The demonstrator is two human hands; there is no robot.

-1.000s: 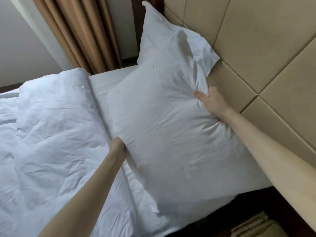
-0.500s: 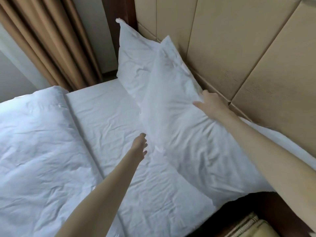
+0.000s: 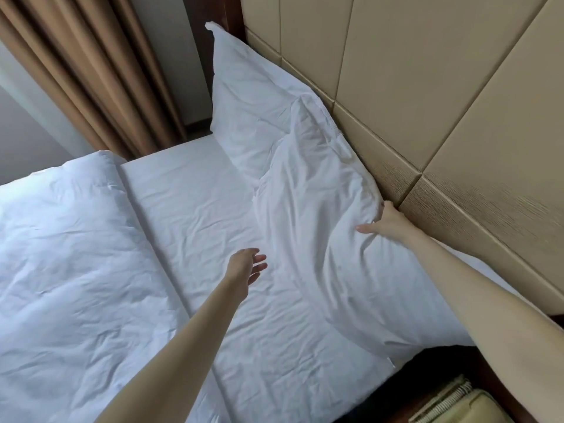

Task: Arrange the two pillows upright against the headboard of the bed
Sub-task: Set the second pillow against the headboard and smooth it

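Pillow (image 3: 320, 215) under flat, spread right hand (image 3: 386, 224); left hand (image 3: 247, 265) open, empty.

White near pillow (image 3: 320, 227), white far pillow (image 3: 244, 96); white creased sheet (image 3: 195, 196), white duvet (image 3: 67, 239); beige panelled headboard (image 3: 427, 87); tan-brown pleated curtain (image 3: 100, 71); pale woven basket (image 3: 451, 404)

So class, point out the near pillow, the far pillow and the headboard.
Near pillow (image 3: 320, 227): head view, middle of its front face.
Far pillow (image 3: 247, 102): head view, middle of its front face.
Headboard (image 3: 427, 87): head view, a bare padded panel.
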